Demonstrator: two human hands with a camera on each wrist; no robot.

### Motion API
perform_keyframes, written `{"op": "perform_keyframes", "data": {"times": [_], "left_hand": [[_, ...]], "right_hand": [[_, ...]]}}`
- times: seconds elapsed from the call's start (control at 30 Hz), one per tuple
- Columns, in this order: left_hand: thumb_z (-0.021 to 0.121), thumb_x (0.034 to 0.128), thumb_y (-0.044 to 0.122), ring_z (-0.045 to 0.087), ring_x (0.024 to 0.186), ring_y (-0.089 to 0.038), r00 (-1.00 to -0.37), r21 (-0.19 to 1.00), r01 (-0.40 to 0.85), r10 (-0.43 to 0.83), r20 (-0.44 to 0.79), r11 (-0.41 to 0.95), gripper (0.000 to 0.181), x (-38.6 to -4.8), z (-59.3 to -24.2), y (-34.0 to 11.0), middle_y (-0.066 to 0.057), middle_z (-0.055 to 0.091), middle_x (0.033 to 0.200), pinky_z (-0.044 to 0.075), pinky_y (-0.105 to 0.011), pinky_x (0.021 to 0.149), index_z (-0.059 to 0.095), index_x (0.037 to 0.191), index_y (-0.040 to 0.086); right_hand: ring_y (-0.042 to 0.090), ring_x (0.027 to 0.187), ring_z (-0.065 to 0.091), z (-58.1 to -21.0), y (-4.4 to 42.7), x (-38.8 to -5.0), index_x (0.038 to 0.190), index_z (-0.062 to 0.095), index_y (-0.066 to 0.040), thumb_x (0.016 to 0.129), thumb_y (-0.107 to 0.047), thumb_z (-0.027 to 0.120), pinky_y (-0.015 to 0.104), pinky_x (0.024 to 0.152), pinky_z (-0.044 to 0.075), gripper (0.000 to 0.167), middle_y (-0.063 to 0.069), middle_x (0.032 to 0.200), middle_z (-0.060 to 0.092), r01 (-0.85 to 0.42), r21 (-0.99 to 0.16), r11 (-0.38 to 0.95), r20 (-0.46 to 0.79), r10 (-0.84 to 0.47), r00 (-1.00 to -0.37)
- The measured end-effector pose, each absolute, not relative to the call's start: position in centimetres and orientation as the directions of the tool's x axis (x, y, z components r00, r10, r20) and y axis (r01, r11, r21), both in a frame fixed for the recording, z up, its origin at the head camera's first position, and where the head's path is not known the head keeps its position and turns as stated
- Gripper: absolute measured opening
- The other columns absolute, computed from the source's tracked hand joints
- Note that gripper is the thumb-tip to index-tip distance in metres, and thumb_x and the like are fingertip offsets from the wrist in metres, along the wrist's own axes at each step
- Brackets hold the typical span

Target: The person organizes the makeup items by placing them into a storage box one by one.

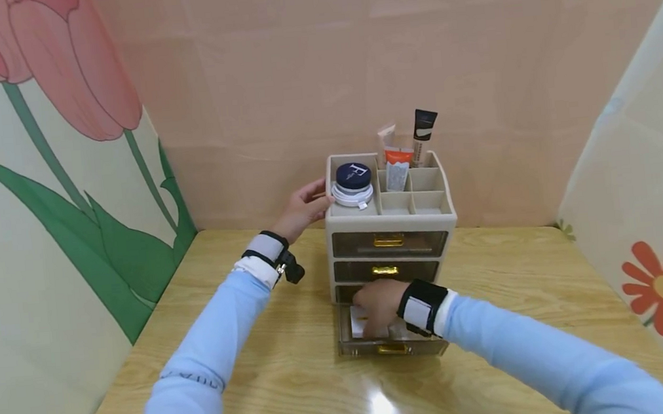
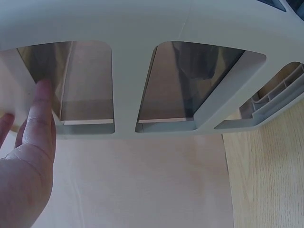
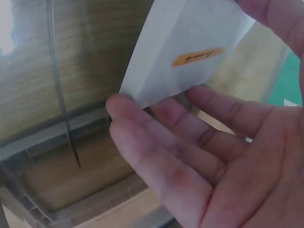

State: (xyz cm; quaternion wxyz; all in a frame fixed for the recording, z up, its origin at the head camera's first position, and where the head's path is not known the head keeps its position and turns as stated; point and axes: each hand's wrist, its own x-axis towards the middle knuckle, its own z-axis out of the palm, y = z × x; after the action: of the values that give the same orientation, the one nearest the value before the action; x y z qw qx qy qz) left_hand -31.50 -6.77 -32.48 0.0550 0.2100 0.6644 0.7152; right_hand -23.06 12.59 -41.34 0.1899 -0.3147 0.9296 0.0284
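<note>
A beige desktop drawer organizer (image 1: 390, 219) with brown see-through drawers and gold handles stands on the table. My left hand (image 1: 301, 211) touches its upper left side; in the left wrist view a straight finger (image 2: 38, 118) lies against the side wall with its cut-out windows. The bottom drawer (image 1: 358, 349) is pulled out. Over it, my right hand (image 1: 380, 300) pinches a flat white box (image 3: 194, 42) with an orange label, between thumb and fingers. From the head view, part of that box is hidden behind the hand.
The organizer's top holds a dark-lidded round compact (image 1: 354, 175) on a white one, an orange-capped tube (image 1: 397, 169), a black-ended tube (image 1: 423, 132) and a pale tube (image 1: 386, 136). A wood-grain table (image 1: 276, 383) lies below. Printed cloth walls (image 1: 296, 72) enclose the back and sides.
</note>
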Motion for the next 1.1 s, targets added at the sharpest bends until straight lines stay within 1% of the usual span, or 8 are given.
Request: {"op": "perform_keyframes", "data": {"times": [0.17, 0.37, 0.53, 0.63, 0.73, 0.83, 0.97, 1.1], "left_hand": [[0.059, 0.095, 0.005, 0.054, 0.117, -0.029, -0.903, 0.974, 0.192, 0.367, 0.224, -0.122, 0.056, -31.5, -32.6, -6.7, -0.018, 0.048, 0.14, 0.05, -0.037, 0.094, 0.04, 0.147, 0.005], [0.059, 0.095, 0.004, 0.053, 0.119, -0.029, -0.905, 0.975, 0.189, 0.365, 0.22, -0.121, 0.056, -31.2, -32.4, -6.8, -0.016, 0.048, 0.14, 0.05, -0.035, 0.094, 0.04, 0.147, 0.005], [0.059, 0.0956, 0.006, 0.053, 0.12, -0.028, -0.909, 0.975, 0.197, 0.354, 0.219, -0.098, 0.055, -31.2, -32.4, -6.8, -0.015, 0.049, 0.139, 0.05, -0.035, 0.094, 0.04, 0.147, 0.006], [0.059, 0.0958, 0.008, 0.053, 0.12, -0.028, -0.91, 0.976, 0.2, 0.353, 0.217, -0.086, 0.055, -31.2, -32.5, -6.8, -0.015, 0.049, 0.139, 0.05, -0.035, 0.094, 0.04, 0.148, 0.005], [0.059, 0.0955, 0.007, 0.053, 0.119, -0.028, -0.91, 0.977, 0.192, 0.355, 0.212, -0.092, 0.056, -31.2, -32.6, -6.7, -0.015, 0.049, 0.139, 0.05, -0.034, 0.093, 0.039, 0.147, 0.005], [0.059, 0.0953, 0.006, 0.053, 0.118, -0.028, -0.911, 0.978, 0.183, 0.358, 0.206, -0.097, 0.055, -31.2, -32.6, -6.7, -0.016, 0.049, 0.139, 0.05, -0.035, 0.094, 0.04, 0.147, 0.006], [0.058, 0.0956, 0.005, 0.053, 0.119, -0.029, -0.909, 0.977, 0.191, 0.359, 0.213, -0.096, 0.055, -31.1, -32.5, -6.7, -0.017, 0.047, 0.14, 0.048, -0.041, 0.097, 0.04, 0.147, 0.005], [0.058, 0.0957, 0.005, 0.053, 0.118, -0.029, -0.909, 0.976, 0.198, 0.355, 0.217, -0.09, 0.055, -31.0, -32.3, -6.7, -0.017, 0.047, 0.14, 0.047, -0.041, 0.098, 0.04, 0.147, 0.005]], "right_hand": [[0.018, 0.07, 0.055, -43.2, 12.2, -23.1, 0.089, 0.063, -0.011, 0.066, -0.038, 0.082, 0.036, 0.062, 0.05, 0.04, -0.002, 0.077, 0.058, -0.627, 0.006, 0.779, -0.274, -0.602, -0.75], [0.02, 0.073, 0.058, -44.7, 11.5, -23.2, 0.098, 0.06, -0.009, 0.062, -0.034, 0.087, 0.037, 0.064, 0.053, 0.051, 0.0, 0.079, 0.059, -0.638, 0.118, 0.761, -0.227, -0.605, -0.763], [0.02, 0.07, 0.059, -45.1, 10.9, -22.9, 0.093, 0.058, -0.009, 0.062, -0.026, 0.086, 0.037, 0.061, 0.053, 0.045, 0.002, 0.076, 0.06, -0.632, 0.192, 0.751, -0.163, -0.61, -0.775], [0.019, 0.071, 0.059, -45.2, 10.8, -22.8, 0.098, 0.059, -0.009, 0.063, -0.026, 0.085, 0.036, 0.061, 0.053, 0.047, 0.002, 0.078, 0.06, -0.616, 0.21, 0.759, -0.169, -0.592, -0.788], [0.02, 0.079, 0.061, -44.6, 10.9, -22.4, 0.11, 0.059, -0.007, 0.065, -0.03, 0.087, 0.035, 0.066, 0.054, 0.058, 0.003, 0.085, 0.062, -0.6, 0.185, 0.778, -0.22, -0.563, -0.797], [0.024, 0.089, 0.062, -42.8, 11.5, -21.8, 0.118, 0.058, -0.005, 0.066, -0.037, 0.088, 0.037, 0.076, 0.054, 0.068, 0.006, 0.095, 0.065, -0.585, 0.107, 0.804, -0.265, -0.544, -0.796], [0.027, 0.103, 0.061, -38.8, 12.9, -20.7, 0.127, 0.058, -0.003, 0.073, -0.04, 0.083, 0.039, 0.087, 0.051, 0.07, 0.009, 0.113, 0.066, -0.573, -0.022, 0.819, -0.322, -0.548, -0.772], [0.029, 0.114, 0.057, -35.2, 15.2, -19.8, 0.134, 0.055, -0.002, 0.079, -0.035, 0.079, 0.042, 0.096, 0.046, 0.068, 0.014, 0.126, 0.061, -0.563, -0.117, 0.818, -0.339, -0.565, -0.752]]}}
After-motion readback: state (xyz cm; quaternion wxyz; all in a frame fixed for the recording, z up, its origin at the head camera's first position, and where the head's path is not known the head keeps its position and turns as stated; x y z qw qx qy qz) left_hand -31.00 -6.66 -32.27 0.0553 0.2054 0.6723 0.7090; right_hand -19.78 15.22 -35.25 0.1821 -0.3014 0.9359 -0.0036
